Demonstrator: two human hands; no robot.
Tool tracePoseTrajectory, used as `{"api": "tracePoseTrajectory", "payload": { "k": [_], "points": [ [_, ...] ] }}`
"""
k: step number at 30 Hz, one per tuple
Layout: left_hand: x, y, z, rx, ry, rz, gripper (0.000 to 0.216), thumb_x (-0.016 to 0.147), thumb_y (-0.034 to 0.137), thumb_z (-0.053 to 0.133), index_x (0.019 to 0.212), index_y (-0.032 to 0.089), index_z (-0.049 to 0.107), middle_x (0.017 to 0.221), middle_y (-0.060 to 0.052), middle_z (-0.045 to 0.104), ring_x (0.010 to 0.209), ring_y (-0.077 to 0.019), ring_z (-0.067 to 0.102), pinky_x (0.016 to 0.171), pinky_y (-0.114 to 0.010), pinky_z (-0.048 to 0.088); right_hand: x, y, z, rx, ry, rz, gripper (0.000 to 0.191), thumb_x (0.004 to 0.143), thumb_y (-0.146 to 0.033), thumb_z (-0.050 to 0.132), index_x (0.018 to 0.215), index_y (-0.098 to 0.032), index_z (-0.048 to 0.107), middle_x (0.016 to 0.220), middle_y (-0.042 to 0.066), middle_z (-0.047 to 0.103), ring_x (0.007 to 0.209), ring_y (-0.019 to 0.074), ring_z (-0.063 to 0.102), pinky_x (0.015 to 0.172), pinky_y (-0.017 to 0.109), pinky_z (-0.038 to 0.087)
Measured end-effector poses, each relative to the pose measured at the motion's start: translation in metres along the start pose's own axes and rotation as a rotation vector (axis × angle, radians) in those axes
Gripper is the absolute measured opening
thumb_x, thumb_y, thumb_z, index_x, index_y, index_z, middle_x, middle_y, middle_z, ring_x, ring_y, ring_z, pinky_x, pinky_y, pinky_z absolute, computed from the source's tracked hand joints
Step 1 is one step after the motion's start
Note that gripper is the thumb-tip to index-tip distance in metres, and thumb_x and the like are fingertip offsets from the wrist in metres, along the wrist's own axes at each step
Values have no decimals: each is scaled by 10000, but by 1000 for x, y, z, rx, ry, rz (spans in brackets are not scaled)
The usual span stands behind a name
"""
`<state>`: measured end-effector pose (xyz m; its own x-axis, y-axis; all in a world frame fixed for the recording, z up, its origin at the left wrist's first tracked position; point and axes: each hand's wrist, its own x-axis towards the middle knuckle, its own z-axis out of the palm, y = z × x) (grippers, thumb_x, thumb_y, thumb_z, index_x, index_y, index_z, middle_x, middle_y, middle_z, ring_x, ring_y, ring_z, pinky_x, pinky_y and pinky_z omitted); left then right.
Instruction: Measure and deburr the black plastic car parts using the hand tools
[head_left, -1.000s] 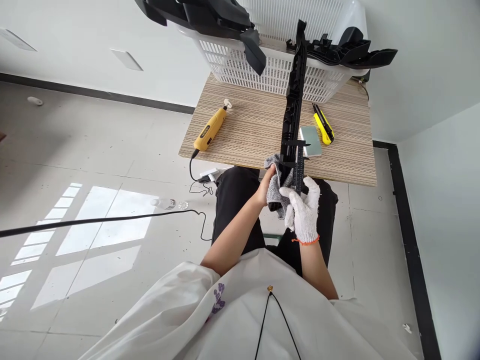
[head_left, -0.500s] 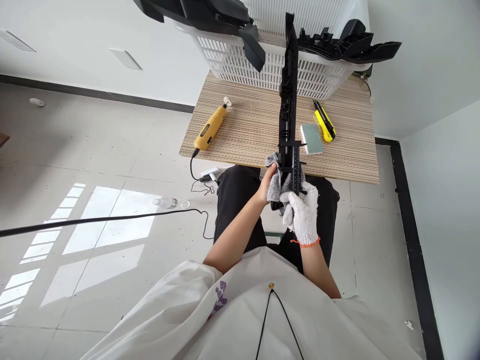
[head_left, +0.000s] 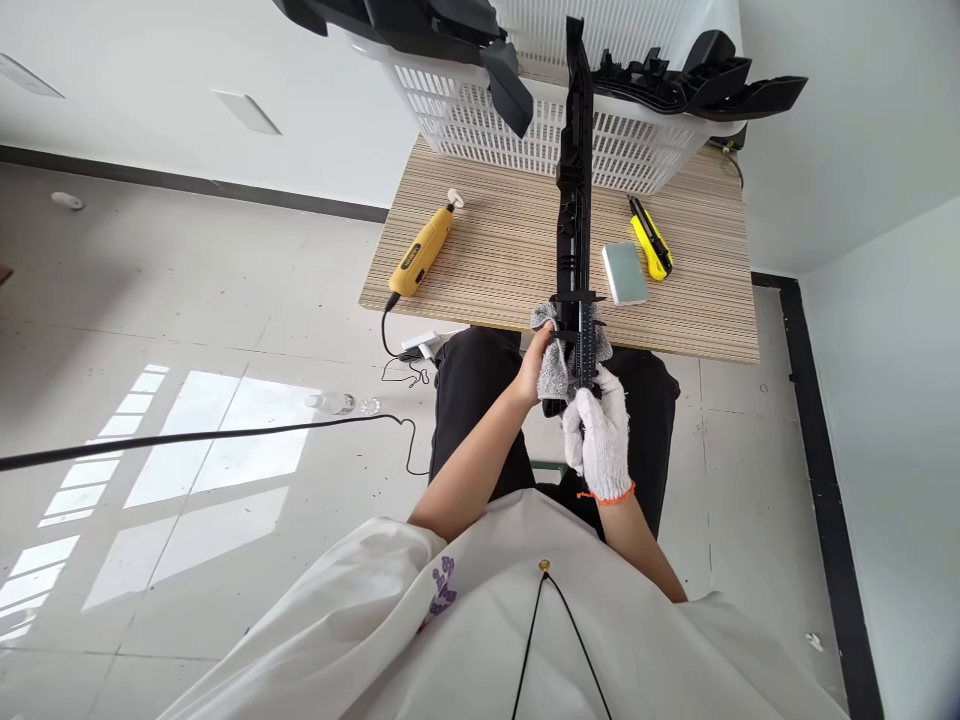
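Observation:
A long black plastic part [head_left: 573, 170] stands nearly upright over my lap, its top reaching the basket. My bare left hand [head_left: 534, 367] presses a grey cloth [head_left: 555, 360] against the part's lower end, fingers closed on it. My right hand [head_left: 600, 435], in a white knit glove, grips a black caliper [head_left: 586, 338] whose jaws sit across the part just above the cloth.
A striped wooden table [head_left: 510, 255] carries a yellow rotary tool [head_left: 421, 250], a grey-green block [head_left: 624, 273], a yellow utility knife [head_left: 649, 243] and a white slatted basket [head_left: 540, 130] with several black plastic parts. A black cable [head_left: 225, 435] crosses the tiled floor at left.
The black part has swung from leaning right to nearly vertical and risen a little. Both hands shifted slightly up with it; the caliper stays on the part.

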<state>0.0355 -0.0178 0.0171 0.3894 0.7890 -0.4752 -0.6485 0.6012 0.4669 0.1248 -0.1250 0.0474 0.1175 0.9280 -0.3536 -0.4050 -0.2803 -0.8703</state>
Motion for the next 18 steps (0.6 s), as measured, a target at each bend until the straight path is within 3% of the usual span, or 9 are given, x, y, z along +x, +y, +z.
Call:
{"api": "tracePoseTrajectory", "payload": {
  "k": [3,8,10,18],
  "points": [
    [0,0,-1,-14,20,-7,320,955,483,589,822,206,678,849,-75,766,1129,-335,743,1003,-473,616,0,1,1,4,-18,-20,486,955,-515,663,1328,-295,444,561,-150,531,276,66,350,250,174,307],
    [4,-3,-4,-53,-23,22,306,952,469,611,859,192,701,877,-68,774,1136,-305,750,1036,-418,602,3,5,-2,9,31,16,392,933,-507,685,1057,-303,374,576,-157,565,257,68,350,235,173,275],
    [5,-4,-5,-72,-48,18,307,977,441,580,920,175,723,907,-76,790,1134,-301,755,1041,-411,599,3,6,-3,10,30,18,386,939,-489,679,1033,-307,351,578,-158,571,257,74,356,231,175,272],
    [4,-1,-2,-104,16,33,397,1059,317,414,883,152,729,797,-71,778,1017,-253,778,954,-338,619,1,4,-1,11,12,19,408,948,-486,660,1228,-320,415,579,-155,565,264,75,355,239,176,293]
  ]
}}
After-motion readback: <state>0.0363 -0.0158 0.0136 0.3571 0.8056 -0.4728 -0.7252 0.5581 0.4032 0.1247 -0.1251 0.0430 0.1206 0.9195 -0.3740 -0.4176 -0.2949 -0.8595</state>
